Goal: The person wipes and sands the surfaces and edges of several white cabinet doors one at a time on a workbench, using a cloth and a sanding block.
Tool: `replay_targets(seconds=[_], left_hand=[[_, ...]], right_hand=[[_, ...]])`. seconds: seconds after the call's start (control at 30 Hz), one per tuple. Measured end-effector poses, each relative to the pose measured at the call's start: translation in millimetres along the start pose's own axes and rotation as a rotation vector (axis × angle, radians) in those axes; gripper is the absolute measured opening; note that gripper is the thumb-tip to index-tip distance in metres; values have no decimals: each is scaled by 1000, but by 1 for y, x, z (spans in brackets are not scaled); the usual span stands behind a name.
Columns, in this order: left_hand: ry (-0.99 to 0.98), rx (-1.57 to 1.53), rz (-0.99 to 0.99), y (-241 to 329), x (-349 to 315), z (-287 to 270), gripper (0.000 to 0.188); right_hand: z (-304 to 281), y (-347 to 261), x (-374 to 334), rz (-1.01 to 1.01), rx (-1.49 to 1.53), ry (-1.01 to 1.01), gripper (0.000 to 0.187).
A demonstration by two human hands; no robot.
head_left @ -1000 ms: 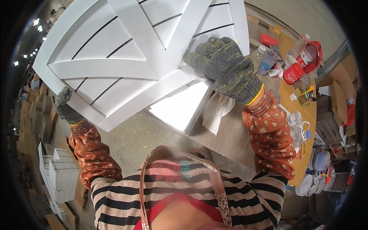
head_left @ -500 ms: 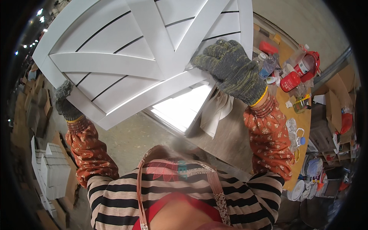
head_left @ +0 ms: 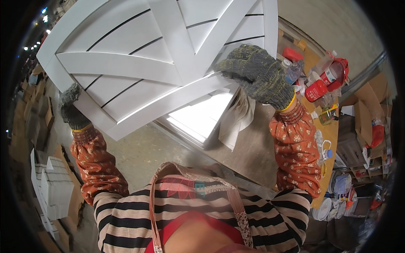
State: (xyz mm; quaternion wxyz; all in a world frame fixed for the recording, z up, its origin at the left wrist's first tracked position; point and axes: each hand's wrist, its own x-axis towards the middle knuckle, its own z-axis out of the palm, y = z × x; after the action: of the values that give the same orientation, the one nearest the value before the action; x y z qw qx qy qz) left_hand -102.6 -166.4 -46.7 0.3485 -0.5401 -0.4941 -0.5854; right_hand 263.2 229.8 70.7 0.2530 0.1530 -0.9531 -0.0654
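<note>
A large white panel (head_left: 164, 71), like a cabinet door with crossing strips and dark grooves, is held up tilted before me. My left hand (head_left: 72, 106), in a grey knit glove, is closed round its left edge near the lower corner. My right hand (head_left: 257, 76), in a matching glove, lies closed over the lower edge strip on the right, fingers pressed together. Whatever is under those fingers is hidden. Below the panel, another white panel (head_left: 200, 118) lies on the workbench (head_left: 249, 156), with a pale cloth (head_left: 238, 120) beside it.
On the right, a yellowish table (head_left: 327, 168) carries a red bottle (head_left: 315, 90), plastic bottles and a blue-capped container (head_left: 328, 154). Cardboard boxes (head_left: 363, 122) stand beyond it. Stacked white pieces (head_left: 57, 189) rest on cardboard at the lower left.
My right hand has shifted slightly right along the panel's lower strip. The panel has tilted a little and its lower edge sits slightly higher. My left hand keeps its grip.
</note>
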Motion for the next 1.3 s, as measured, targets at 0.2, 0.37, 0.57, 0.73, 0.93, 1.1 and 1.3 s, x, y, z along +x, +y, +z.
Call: replay_targets(seconds=[0.2,0.37,0.57,0.73,0.93,1.1,1.3], left_hand=[[4,-72,-25,-3,-2,14,25],[-6,-124,-52,6,3,15,27],[-6,-205,-235,10,-4,13,39],[-19,-194,-224,33,-1,28,44],[-18,-365,-301,64,-3,29,45],[-130,-681,-269,81,9,44,35],[-173,-795,-287,105,17,74,35]], right_hand=[[29,17,-23,37,-40,145,35],[32,6,-25,93,250,159,27],[13,-27,-14,323,564,84,20],[13,-33,-1,386,540,25,20],[21,-31,5,356,457,40,22],[19,-32,11,275,119,-3,24],[14,-28,16,287,51,-45,24]])
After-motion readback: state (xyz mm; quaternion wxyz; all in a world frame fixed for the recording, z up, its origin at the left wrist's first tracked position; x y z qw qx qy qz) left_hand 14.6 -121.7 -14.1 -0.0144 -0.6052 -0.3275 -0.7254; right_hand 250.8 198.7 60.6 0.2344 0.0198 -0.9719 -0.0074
